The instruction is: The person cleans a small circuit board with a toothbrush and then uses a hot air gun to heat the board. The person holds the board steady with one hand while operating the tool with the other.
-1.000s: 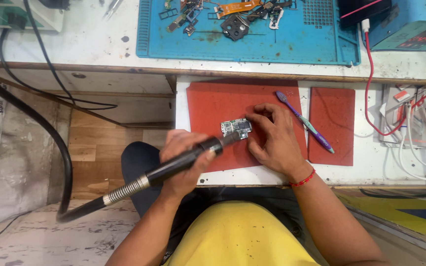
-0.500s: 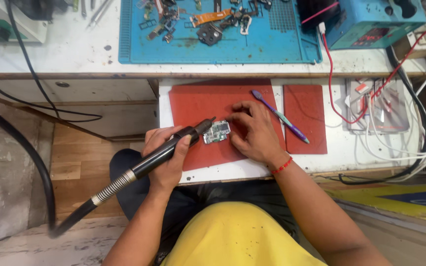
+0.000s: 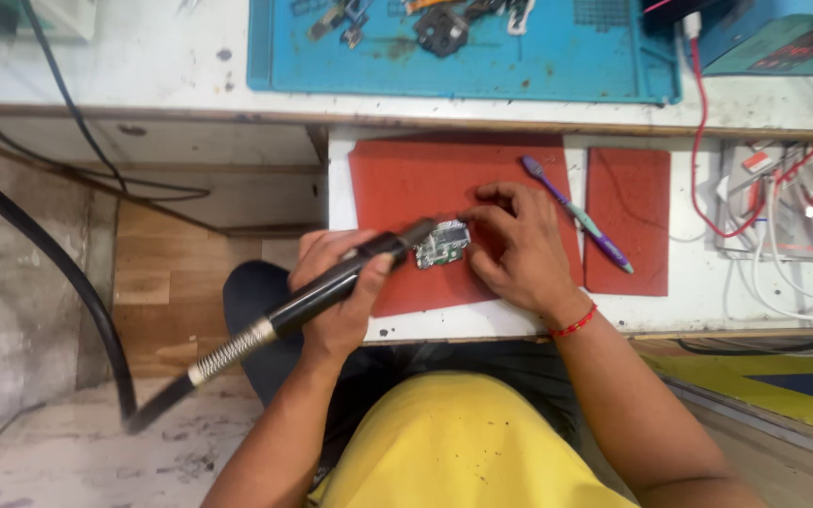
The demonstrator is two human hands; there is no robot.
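Observation:
My left hand (image 3: 336,292) grips a black hot-air wand (image 3: 331,287) with a metal spring collar and a thick black hose trailing down left. Its nozzle tip points at a small green circuit board (image 3: 442,245) lying on a red mat (image 3: 406,188). My right hand (image 3: 519,249) rests on the mat and pinches the board's right edge with its fingertips. A red thread band circles the right wrist.
A purple and teal toothbrush (image 3: 576,214) lies between the red mat and a second smaller red mat (image 3: 628,212). A blue work mat (image 3: 482,56) with metal parts sits behind. Red and white cables (image 3: 773,198) crowd the right. A blue device (image 3: 783,38) stands at top right.
The view has shifted slightly. Both hands stay at the board, with the wand tip still close to its left side.

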